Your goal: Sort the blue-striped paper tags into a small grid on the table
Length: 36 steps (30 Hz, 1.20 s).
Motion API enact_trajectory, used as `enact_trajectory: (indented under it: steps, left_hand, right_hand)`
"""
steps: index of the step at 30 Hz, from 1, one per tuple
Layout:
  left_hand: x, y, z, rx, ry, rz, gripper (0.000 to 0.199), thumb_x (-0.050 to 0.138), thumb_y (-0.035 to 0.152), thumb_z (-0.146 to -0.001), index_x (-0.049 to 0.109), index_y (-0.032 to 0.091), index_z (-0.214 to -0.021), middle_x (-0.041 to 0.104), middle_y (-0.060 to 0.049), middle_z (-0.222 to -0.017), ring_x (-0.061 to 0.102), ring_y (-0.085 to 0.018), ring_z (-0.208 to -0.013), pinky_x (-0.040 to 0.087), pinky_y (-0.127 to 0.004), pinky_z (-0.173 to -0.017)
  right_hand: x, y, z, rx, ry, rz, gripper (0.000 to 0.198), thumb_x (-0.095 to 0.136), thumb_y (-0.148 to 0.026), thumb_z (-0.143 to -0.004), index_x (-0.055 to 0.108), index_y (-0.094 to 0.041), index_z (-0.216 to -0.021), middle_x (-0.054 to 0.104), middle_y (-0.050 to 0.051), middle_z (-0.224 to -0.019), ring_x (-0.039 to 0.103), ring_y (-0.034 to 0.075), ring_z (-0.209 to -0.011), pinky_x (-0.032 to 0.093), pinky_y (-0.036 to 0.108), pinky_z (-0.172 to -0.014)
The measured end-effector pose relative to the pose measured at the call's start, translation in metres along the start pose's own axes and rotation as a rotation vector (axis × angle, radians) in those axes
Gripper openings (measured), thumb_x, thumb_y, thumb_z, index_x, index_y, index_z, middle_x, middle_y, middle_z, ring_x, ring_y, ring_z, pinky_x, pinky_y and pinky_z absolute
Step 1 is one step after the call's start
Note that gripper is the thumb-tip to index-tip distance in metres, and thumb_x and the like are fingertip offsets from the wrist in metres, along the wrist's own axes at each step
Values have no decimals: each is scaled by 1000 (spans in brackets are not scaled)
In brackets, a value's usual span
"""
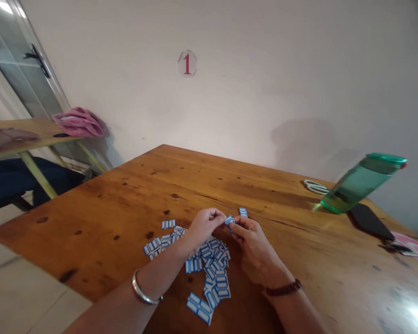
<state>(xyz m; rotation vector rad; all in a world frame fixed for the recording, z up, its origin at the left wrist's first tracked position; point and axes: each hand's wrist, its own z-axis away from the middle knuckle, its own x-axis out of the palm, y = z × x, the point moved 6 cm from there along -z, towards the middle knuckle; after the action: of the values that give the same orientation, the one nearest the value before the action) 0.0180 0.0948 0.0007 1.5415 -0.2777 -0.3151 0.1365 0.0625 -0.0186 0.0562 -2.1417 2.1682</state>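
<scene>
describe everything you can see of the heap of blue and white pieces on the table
The heap is many thin, flat pieces, apparently paper or card, white with blue-outlined panels. They lie loosely overlapping at various angles on the wooden table, showing on both sides of the left forearm. That forearm and the left hand hide part of it; whether they touch it cannot be told. No lettering can be made out.

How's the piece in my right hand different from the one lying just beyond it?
The held piece is in the right hand; the far piece lies on the table. The thumb partly covers the held piece, not the far piece. Both are white with blue markings.
</scene>
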Motion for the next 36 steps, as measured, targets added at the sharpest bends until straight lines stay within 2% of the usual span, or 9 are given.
enact_trajectory:
  steps: [5,11,14,19,25,27,32,34,36]
  left_hand:
    - [3,-9,0,-52,-10,75,11,63,21,-58,55,15,-62,56,3,-55,52,-11,-51,40,-23,-53]
    - [-1,-7,1,-129,17,165,9,60,19,-57,52,16,-60,56,4,-49,54,-11,-46,42,-24,-52]
    - [-2,-5,1,-137,26,142,7,58,18,-58,52,16,-60,57,4,-49,55,-12,-45,43,-25,-52]
    - [-3,-5,0,-101,35,65,7,59,18,-60,52,15,-59,55,4,-48,53,-11,-45,42,-23,-50]
    - [-1,-7,1,-116,11,55,10,60,21,-60,52,15,-60,53,5,-49,53,-11,-46,43,-23,-50]
    - [-3,-6,0,-90,30,-7,9,59,21,-61,52,15,-59,53,4,-49,53,-11,-47,42,-24,-50]
    - [-9,7,-3,96,109,-353,7,54,13,-61,54,16,-54,54,3,-52,51,-12,-54,39,-23,-54]
    - [-9,11,-2,127,113,-435,8,52,11,-60,54,16,-54,54,3,-53,50,-13,-56,38,-23,-55]
    - [-7,13,-1,139,101,-461,9,51,11,-62,54,16,-55,55,2,-54,51,-13,-57,38,-23,-55]
  right_hand:
    - [5,-2,3,28,10,-9,17,70,-29,-60,60,-15,-62,51,-5,-52,39,6,-48,28,20,-47]
    - [2,-3,2,17,23,-108,25,63,-40,-69,59,-16,-66,54,-3,-59,44,8,-52,33,21,-50]
    - [-2,-3,1,-5,52,-55,28,61,-43,-71,58,-15,-64,51,-2,-56,43,8,-50,32,21,-48]
    - [-1,4,0,13,12,29,24,61,-40,-70,56,-17,-67,54,-1,-58,49,12,-54,36,23,-50]
    - [1,-5,0,-52,43,168,18,60,-31,-68,53,-17,-61,47,-5,-53,41,9,-49,32,21,-47]
    - [2,-9,0,-101,46,236,17,59,-31,-68,54,-16,-61,50,-3,-55,43,10,-52,34,22,-49]
    - [4,-18,3,-256,101,484,15,54,-27,-71,57,-16,-62,56,0,-60,48,13,-57,36,24,-55]
    - [6,-21,5,-282,126,562,13,53,-25,-71,57,-17,-61,57,0,-59,48,13,-57,35,23,-54]
    - [7,-22,6,-271,130,546,13,54,-25,-69,57,-17,-59,55,-1,-57,47,12,-55,34,23,-52]
